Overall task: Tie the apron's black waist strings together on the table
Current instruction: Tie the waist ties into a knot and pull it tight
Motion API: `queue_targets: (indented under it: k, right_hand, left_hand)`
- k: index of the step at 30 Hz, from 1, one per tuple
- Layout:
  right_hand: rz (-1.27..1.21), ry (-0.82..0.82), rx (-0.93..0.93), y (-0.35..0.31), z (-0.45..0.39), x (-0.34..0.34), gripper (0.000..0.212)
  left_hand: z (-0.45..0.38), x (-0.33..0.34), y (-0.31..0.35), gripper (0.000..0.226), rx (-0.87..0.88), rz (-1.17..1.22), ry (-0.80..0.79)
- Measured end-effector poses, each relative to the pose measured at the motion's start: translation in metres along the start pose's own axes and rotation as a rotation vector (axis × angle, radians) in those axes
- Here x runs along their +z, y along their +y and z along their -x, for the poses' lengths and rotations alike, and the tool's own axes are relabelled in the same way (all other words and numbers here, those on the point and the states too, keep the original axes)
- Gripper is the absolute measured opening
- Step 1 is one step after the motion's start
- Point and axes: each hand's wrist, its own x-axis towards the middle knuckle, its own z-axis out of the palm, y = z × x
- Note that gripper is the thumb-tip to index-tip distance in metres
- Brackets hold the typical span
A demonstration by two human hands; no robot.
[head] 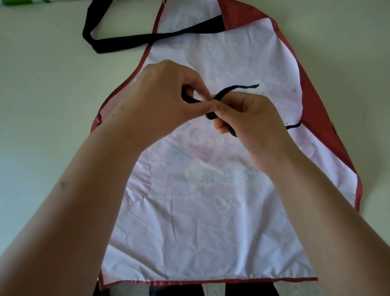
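The apron point(211, 232) lies face down on the pale table point(42, 105), its white lining up and red edges folded in. My left hand point(160, 99) and my right hand point(251, 120) meet over its middle. Both pinch the black waist strings point(226, 90), which cross between my fingertips. One string end point(251, 86) sticks out past my right hand toward the far right. The right string point(292, 126) runs from my right hand to the apron's right edge. Most of the left string is hidden under my left hand.
The wide black neck strap point(99, 40) loops over the table at the upper left of the apron. The table's near edge runs just below the apron's hem point(211, 282). Something green point(16, 2) sits at the far left corner.
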Motion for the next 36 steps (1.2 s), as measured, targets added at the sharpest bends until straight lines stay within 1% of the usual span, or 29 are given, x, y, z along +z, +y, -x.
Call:
queue_targets:
  k: [4,8,14,17,20,23,25,27,31,33,36]
  right_hand:
    - [-0.017,0.018,-0.014,-0.003,0.002,0.003,0.021]
    - [-0.055,0.019,-0.013,-0.005,0.002,0.002,0.026]
    - [0.088,0.084,-0.076,-0.007,0.001,0.003,0.006]
    - [0.144,0.111,-0.125,-0.007,0.001,0.003,0.007]
    - [0.145,0.114,-0.14,-0.007,0.0,0.003,0.007]
    - [0.123,0.109,-0.153,-0.008,0.001,0.004,0.008]
    - [0.12,0.117,-0.159,-0.007,0.001,0.004,0.011]
    - [0.12,0.128,-0.16,-0.007,0.002,0.004,0.011]
    - [0.082,0.158,-0.13,-0.005,0.0,0.002,0.008]
    - [0.079,0.156,-0.126,-0.005,0.0,0.001,0.006]
    - [0.121,0.147,-0.139,-0.004,0.001,0.002,0.007]
  left_hand:
    - [-0.001,0.004,-0.001,0.021,-0.079,0.05,-0.006]
    - [-0.001,0.009,-0.002,0.013,-0.155,0.154,0.039]
    - [0.001,0.021,0.0,0.014,-0.354,0.456,0.14]
    - [0.003,0.027,0.001,0.013,-0.464,0.598,0.177]
    - [0.003,0.03,0.001,0.01,-0.519,0.716,0.211]
    - [0.003,0.03,0.001,0.006,-0.5,0.723,0.247]
    - [0.004,0.029,0.001,0.006,-0.429,0.641,0.244]
    - [0.005,0.026,0.0,0.008,-0.347,0.549,0.206]
    - [0.012,0.021,0.001,0.011,-0.226,0.452,0.081]
    - [0.015,0.021,0.004,0.012,-0.197,0.383,0.06]
    - [0.014,0.023,0.005,0.014,-0.208,0.316,0.078]
